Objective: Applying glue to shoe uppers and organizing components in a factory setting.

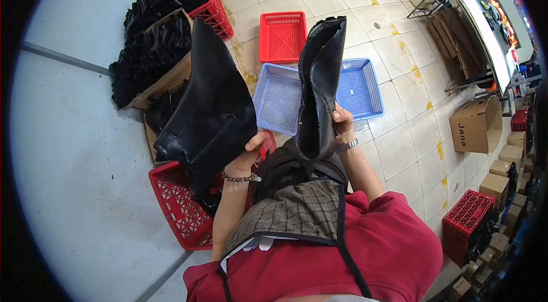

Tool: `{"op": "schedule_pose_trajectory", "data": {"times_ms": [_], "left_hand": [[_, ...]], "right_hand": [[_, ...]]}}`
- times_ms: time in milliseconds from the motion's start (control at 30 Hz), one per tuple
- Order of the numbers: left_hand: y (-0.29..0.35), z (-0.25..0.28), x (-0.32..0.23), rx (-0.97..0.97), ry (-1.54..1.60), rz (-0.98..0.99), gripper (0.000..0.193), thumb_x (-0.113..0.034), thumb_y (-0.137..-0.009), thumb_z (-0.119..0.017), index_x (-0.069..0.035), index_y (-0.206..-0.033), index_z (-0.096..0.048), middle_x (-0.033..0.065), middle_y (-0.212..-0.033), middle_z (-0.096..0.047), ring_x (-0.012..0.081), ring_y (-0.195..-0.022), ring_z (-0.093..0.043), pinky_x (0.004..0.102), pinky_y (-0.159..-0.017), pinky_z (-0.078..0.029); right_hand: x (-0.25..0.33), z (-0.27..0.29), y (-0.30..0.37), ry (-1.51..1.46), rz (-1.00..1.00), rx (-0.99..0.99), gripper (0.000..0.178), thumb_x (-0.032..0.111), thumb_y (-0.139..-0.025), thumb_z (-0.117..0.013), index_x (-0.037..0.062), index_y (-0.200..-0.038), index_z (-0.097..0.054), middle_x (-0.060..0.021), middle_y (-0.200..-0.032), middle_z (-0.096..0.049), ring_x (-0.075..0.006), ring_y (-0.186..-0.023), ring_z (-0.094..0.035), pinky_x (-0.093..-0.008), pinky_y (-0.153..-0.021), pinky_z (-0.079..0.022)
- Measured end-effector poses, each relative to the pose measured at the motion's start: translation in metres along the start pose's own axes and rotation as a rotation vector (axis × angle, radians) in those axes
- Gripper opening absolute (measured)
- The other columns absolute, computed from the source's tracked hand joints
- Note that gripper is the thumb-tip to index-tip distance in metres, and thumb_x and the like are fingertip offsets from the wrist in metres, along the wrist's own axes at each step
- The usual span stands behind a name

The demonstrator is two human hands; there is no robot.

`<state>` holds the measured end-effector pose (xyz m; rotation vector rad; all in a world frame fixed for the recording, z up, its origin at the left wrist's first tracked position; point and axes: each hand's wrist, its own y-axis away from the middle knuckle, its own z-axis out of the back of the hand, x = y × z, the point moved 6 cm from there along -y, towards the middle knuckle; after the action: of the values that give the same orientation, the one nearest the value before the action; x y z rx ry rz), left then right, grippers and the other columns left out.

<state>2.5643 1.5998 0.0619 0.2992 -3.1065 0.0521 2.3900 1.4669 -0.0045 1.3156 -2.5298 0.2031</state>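
My left hand (249, 159) grips a black leather boot upper (214, 96) by its lower edge, with its shaft pointing away from me and its stitched side showing. In my right hand (343, 122) is a second black boot upper (324, 68), held upright with its open, sole-less underside turned partly toward me. The two uppers are apart. My thumbs show on both; most of the other fingers are hidden behind the leather. Beneath the left upper, a red crate (181, 202) holds dark pieces, partly covered by my forearm.
Two blue baskets (277, 96) and a red basket (283, 37) sit on the tiled floor ahead. Black uppers (157, 45) fill boxes and a red crate (212, 8) along the left wall. At right stand a table (479, 31), a cardboard box (475, 127) and another red crate (469, 216).
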Motion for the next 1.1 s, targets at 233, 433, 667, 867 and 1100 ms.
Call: {"op": "schedule_pose_trajectory", "data": {"times_ms": [233, 433, 667, 867, 1100], "left_hand": [[0.006, 0.034, -0.012, -0.189, 0.088, -0.071, 0.03, -0.037, -0.094, -0.05, -0.01, -0.096, -0.064, 0.0045, -0.094, -0.066, 0.0181, -0.072, -0.054, 0.0322, -0.057, -0.039], [0.001, 0.075, -0.001, -0.3, -0.112, -0.231, 0.027, -0.033, -0.096, -0.054, -0.011, -0.102, -0.068, 0.0063, -0.094, -0.068, 0.0172, -0.078, -0.057, 0.0335, -0.062, -0.044], [0.034, 0.177, 0.011, -0.653, -1.97, -0.208, 0.037, -0.037, -0.087, -0.076, -0.001, -0.094, -0.067, 0.0193, -0.07, -0.064, 0.0344, -0.067, -0.067, 0.0406, -0.059, -0.049], [0.046, 0.266, 0.012, -0.798, -2.026, -0.041, 0.058, -0.02, -0.082, -0.077, -0.008, -0.133, -0.052, 0.0213, -0.117, -0.058, 0.0389, -0.116, -0.056, 0.0455, -0.091, -0.048], [0.154, 0.274, -0.08, -1.012, -1.77, -0.353, 0.036, -0.002, -0.084, -0.068, -0.008, -0.119, -0.063, 0.0103, -0.12, -0.058, 0.0316, -0.115, -0.053, 0.0422, -0.1, -0.042]], "right_hand": [[-0.004, 0.004, -0.01, 0.258, -0.066, -0.187, 0.058, 0.008, -0.074, -0.072, -0.0081, -0.127, -0.055, -0.0146, -0.115, -0.069, -0.0226, -0.1, -0.069, -0.0345, -0.091, -0.056], [-0.002, 0.027, -0.014, 0.69, -0.191, -0.338, 0.047, 0.006, -0.08, -0.078, -0.0052, -0.122, -0.06, -0.0074, -0.108, -0.071, -0.0135, -0.093, -0.068, -0.0277, -0.086, -0.055], [-0.051, 0.098, 0.021, 0.908, -0.483, -0.299, 0.081, 0.05, -0.08, -0.082, -0.0049, -0.133, -0.053, -0.0056, -0.115, -0.065, -0.0143, -0.103, -0.06, -0.0286, -0.095, -0.046], [-0.1, 0.263, 0.027, 1.182, -0.771, -0.732, 0.038, 0.014, -0.077, -0.08, -0.0034, -0.108, -0.068, -0.0072, -0.1, -0.07, -0.0155, -0.089, -0.065, -0.0297, -0.085, -0.052], [-0.154, 0.357, -0.113, 1.656, -0.865, -0.51, 0.053, 0.035, -0.088, -0.075, -0.0066, -0.118, -0.064, -0.0072, -0.095, -0.071, -0.0125, -0.083, -0.064, -0.027, -0.074, -0.053]]}}
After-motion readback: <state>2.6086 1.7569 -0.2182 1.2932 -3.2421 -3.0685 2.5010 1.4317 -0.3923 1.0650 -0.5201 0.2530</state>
